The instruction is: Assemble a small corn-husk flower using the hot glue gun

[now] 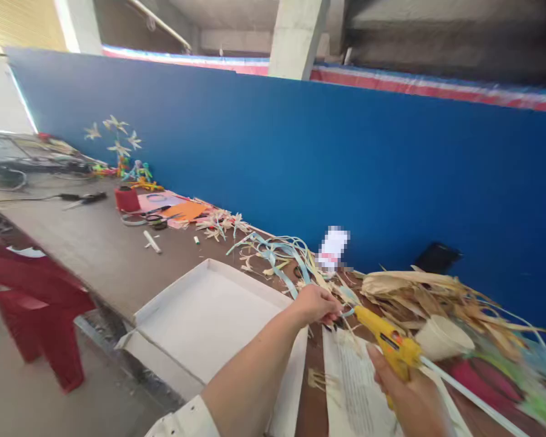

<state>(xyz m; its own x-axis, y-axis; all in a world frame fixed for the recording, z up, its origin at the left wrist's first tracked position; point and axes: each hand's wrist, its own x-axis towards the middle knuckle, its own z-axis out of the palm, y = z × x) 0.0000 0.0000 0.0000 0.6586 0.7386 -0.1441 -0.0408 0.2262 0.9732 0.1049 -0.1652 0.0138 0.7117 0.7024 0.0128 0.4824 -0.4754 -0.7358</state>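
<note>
Yellow glue gun [384,335] in right hand [414,396], clear of tray edge [175,288]

The tray [218,315] lies left of the paper [350,382] and glue gun [383,334].

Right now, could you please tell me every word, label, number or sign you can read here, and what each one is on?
No text is legible.
Printed sheet: lines of print, too small and blurred to read.
Yellow glue gun: markings on its body, too blurred to read.
Pixelated white rectangle: obscured, unreadable.
</note>
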